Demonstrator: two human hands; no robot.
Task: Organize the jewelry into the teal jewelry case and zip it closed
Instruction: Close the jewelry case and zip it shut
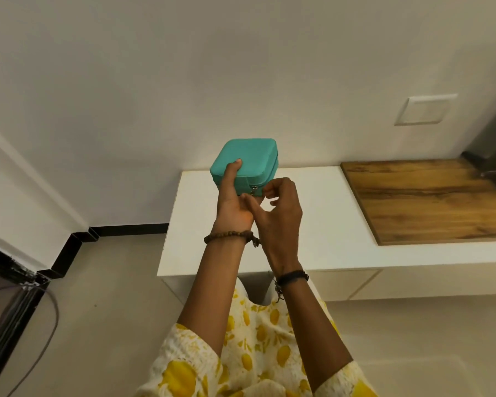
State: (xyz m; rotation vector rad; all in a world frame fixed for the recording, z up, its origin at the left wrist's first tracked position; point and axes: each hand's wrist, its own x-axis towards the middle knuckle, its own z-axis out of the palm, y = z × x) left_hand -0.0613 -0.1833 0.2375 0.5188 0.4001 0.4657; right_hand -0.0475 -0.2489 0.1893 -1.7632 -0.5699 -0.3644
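A: What sat closest to the lens?

B: The yellow-and-white printed garment at the bottom edge, with both bare forearms rising out of its short sleeves. A dark cord band circled the right wrist, and a brown beaded bracelet circled the left.

A: And the case?

B: The teal jewelry case was held up in the air, above the far left end of the white counter and in front of the pale wall. Its lid looked shut, tilted toward the camera.

A: How was it held?

B: The left hand was clamped on it: thumb pressed flat on the lid, palm under the near side. The fingers beneath were hidden.

A: The other hand?

B: The right hand was at the near front corner, thumb and forefinger pinched together right by the small metal zipper pulls. Whether the pinch actually held a pull, I could not tell; the fingertips covered that spot.

A: Anything else around?

B: A wooden board lay on the counter's right part, well apart from the case, and a white wall plate sat above it.
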